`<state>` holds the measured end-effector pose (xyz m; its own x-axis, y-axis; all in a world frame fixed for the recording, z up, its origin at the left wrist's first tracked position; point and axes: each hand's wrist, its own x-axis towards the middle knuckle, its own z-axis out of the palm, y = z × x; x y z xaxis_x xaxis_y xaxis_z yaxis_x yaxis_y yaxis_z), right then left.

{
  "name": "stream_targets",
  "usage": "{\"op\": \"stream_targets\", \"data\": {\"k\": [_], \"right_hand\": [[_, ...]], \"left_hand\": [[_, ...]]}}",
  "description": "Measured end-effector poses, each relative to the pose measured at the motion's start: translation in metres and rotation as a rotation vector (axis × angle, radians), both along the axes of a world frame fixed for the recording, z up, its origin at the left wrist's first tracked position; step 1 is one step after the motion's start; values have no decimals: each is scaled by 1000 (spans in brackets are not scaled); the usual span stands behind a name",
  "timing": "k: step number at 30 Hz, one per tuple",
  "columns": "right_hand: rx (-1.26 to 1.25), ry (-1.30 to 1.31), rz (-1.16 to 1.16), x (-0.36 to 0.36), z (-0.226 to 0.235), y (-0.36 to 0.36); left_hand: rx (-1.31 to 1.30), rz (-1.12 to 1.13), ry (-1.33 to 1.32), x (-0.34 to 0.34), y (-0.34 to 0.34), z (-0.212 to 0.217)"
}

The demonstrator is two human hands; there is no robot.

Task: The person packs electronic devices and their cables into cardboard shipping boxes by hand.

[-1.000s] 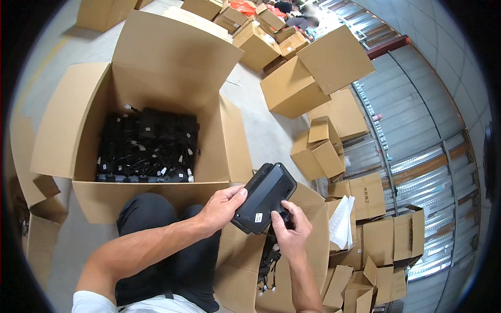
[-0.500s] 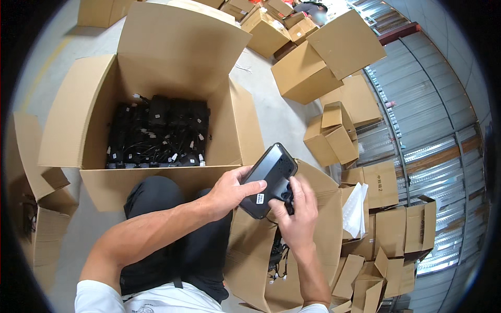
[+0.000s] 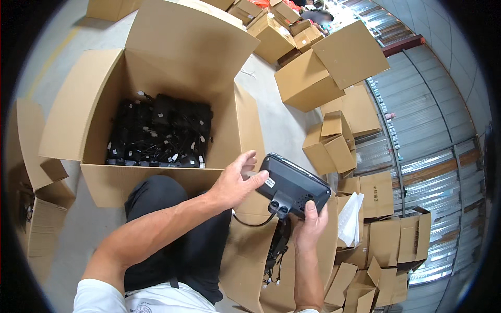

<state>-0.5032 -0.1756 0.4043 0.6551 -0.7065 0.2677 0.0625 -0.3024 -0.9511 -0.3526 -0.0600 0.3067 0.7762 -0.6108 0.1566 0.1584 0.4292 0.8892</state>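
A black electronic unit, flat with rounded corners, is held over the lower cardboard box. Its back faces up, showing a white label, a cluster of small holes and a raised mount with a short black cable. My right hand grips its lower right end, thumb on the back and fingers mostly hidden underneath. My left hand is beside the opposite end, fingers spread apart and thumb tip at its edge. More black parts with cables lie in the lower box, partly behind my right arm.
A large open carton in front of me holds several black units with cables. Another open box stands at the left. Stacked cartons and a white sheet are at the right. A person is far back.
The black unit has been turned, its mount and cable now facing toward me. My right hand has shifted to its right end, and my left fingers have come off it and spread.
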Motion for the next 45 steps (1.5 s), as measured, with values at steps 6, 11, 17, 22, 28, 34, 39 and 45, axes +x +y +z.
{"op": "stream_targets", "data": {"k": [6,11,17,22,28,34,39,45], "right_hand": [[294,-2,-23,-1,-12,-1],[461,-23,-73,-8,-18,-3],[354,-57,26,-11,-23,-10],[-159,114,164,-19,14,-26],[-453,335,226,22,45,-3],[426,342,570,111,-14,-11],[339,618,751,207,-44,10],[-477,683,777,362,-166,11]], "left_hand": [[-204,-261,37,-2,5,15],[-114,-228,-145,-9,16,28],[-73,-180,-193,-9,15,18],[7,-400,-49,13,33,48],[72,-625,-293,15,52,42],[-6,-209,76,88,83,52],[252,50,37,190,125,18],[535,239,213,309,156,-111]]}}
